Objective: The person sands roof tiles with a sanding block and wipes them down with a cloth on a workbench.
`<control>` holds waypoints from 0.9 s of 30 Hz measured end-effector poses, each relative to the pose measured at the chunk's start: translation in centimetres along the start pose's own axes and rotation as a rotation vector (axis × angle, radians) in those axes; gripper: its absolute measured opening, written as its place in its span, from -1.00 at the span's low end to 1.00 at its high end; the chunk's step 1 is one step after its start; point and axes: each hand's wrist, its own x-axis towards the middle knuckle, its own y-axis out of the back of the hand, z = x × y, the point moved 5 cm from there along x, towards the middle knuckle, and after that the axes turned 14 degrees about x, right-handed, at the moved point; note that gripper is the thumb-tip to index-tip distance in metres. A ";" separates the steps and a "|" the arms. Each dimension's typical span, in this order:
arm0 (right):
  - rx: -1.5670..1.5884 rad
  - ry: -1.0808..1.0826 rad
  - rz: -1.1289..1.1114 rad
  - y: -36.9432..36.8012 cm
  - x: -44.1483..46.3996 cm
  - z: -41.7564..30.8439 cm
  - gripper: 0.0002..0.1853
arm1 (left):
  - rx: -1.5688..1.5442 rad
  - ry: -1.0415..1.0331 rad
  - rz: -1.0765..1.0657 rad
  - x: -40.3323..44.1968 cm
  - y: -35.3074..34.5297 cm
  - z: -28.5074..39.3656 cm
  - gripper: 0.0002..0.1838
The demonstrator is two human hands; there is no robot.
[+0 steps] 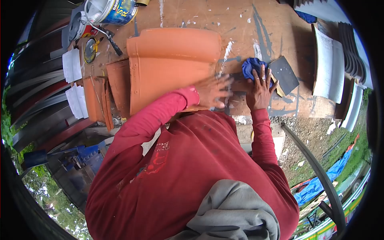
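A large orange clay roof tile (pixel 172 60) lies on the worktable, its rounded roll along the far side. My left hand (pixel 214 92) is at the tile's right edge, fingers spread and smeared by motion, with nothing seen in it. Whether it touches the tile I cannot tell. To the right, my right hand (pixel 260 90) reaches over a crumpled blue cloth (pixel 252 66), fingers stretched out and fingertips on or just above it. Beside these fingers lies a dark grey sheet (pixel 285 72) with a tan piece under it, resembling sandpaper.
Paint-marked wooden table (pixel 240 24). Left of the tile are more orange tiles (pixel 118 82), white curved pieces (pixel 72 66), a tape roll (pixel 90 50) and a paint bucket (pixel 116 12). Grey-white tiles (pixel 328 66) stand at the right. A dark metal bar (pixel 312 160) slants below.
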 end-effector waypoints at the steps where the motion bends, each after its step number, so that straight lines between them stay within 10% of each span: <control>1: 0.000 -0.045 0.018 0.8 0.7 -0.6 -0.51 | 0.010 0.008 0.002 -0.4 1.0 0.3 -0.33; 3: 0.060 -0.010 0.103 2.5 2.3 -2.5 -0.58 | -0.639 0.016 -0.360 -1.6 0.7 1.4 -0.36; 5: 0.541 0.119 0.154 2.9 3.8 -4.4 -0.57 | -0.317 -0.014 -0.174 -1.8 1.0 1.2 -0.32; 7: 0.517 0.254 0.161 1.8 4.9 -7.3 -0.52 | 0.208 0.628 0.355 -3.9 3.5 -1.4 -0.31; 12: 0.639 0.302 0.013 -6.9 3.9 -12.2 -0.50 | 0.062 0.324 -0.064 -8.4 3.1 1.9 -0.33; 15: 0.584 0.275 0.034 -8.0 3.4 -14.4 -0.47 | -0.646 0.301 -0.202 -13.4 5.8 3.8 -0.39; 17: 0.506 0.514 -0.094 -8.0 3.5 -18.1 -0.46 | -1.146 0.687 0.499 -17.6 7.4 2.6 -0.53; 21: 0.604 0.669 -0.123 -9.8 4.6 -26.6 -0.50 | -0.883 1.030 1.052 -24.7 7.2 0.0 -0.70; 27: 0.893 0.741 -0.352 -8.8 4.3 -32.7 -0.50 | -0.675 1.119 1.347 -30.3 7.4 1.4 -0.78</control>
